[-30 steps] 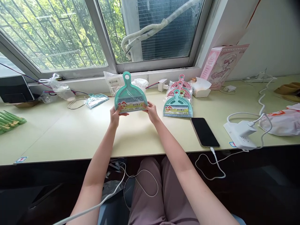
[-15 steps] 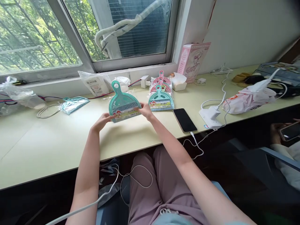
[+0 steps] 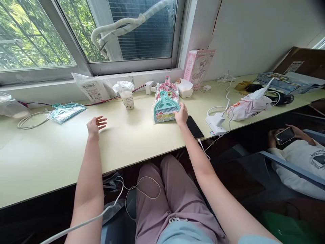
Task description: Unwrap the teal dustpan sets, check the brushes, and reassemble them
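My right hand grips the right edge of a teal dustpan set with a printed label and a brush. This set stands at the front of a row of packaged sets, with pink ones behind it. To the left, my left hand is held over the table with its fingers apart and nothing in it. Farther left lies another teal set in clear wrapping. A black phone lies just right of my right hand, partly covered by it.
A lidded cup stands near the window wall. On the right are a tissue pack, a pink box, a power strip with cables, and a white bag. A seated person holds a phone at far right.
The teal set moved right from between both hands to the front of the row. My left hand let go and moved left. The cup has come into plain view.
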`<state>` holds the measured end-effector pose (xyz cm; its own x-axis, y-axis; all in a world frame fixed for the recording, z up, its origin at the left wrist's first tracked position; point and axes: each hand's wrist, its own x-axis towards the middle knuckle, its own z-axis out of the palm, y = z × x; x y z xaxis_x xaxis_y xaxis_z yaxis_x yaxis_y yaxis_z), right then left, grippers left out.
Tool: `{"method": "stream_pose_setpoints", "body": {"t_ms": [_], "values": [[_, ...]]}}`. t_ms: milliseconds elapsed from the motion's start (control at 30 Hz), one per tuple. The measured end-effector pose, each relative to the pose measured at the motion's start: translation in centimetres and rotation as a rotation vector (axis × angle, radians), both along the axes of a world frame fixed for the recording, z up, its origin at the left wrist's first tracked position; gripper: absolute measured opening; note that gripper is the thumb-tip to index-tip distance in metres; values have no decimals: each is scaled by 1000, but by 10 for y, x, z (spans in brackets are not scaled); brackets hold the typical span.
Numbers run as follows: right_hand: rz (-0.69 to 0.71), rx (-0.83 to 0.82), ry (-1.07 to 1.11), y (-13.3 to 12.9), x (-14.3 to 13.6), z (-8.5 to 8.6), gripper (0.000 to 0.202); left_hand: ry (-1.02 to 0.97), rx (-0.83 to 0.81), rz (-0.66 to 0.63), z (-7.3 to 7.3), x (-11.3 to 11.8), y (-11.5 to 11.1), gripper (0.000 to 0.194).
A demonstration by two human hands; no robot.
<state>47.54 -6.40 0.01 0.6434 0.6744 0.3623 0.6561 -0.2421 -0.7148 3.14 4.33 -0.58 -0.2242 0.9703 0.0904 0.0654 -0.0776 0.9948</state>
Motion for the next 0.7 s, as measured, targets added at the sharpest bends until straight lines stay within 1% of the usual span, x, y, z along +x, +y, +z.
{"method": "stream_pose_setpoints", "body": {"t_ms": [33,67,100,133,200,233,267,333,400,433,500,567,600,633,700], "values": [[-23,40,-87,4,-10,-2,60,-4,4,23,0,-1,0,47],[-10,68,-177,8,-19,-5,60,-6,11,41,-1,-1,0,47],[48,77,-271,12,-29,-8,58,-6,18,55,-1,-2,0,46],[148,62,-359,17,-37,-12,56,-3,27,64,-1,-2,0,45],[372,-20,-488,28,-49,-19,52,7,43,68,-1,-2,0,42],[444,-64,-520,33,-52,-22,51,13,48,70,-2,-2,0,42],[477,-98,-532,39,-53,-24,50,19,51,75,-2,-2,0,41],[467,-130,-527,50,-51,-27,50,34,60,96,-2,-3,0,40],[456,-128,-530,61,-45,-28,52,80,77,159,-2,-6,1,40],[462,-124,-534,66,-41,-28,53,136,87,221,-2,-9,1,39],[479,-115,-536,75,-35,-29,55,324,118,410,-2,-18,3,34],[487,-103,-540,81,-30,-30,56,553,154,601,-1,-34,6,27],[487,-99,-546,85,-28,-30,57,646,165,666,-2,-44,9,28],[485,-97,-553,88,-27,-31,57,707,146,681,-2,-56,12,31],[478,-94,-573,94,-23,-31,56,783,15,711,-5,-82,20,52]]}}
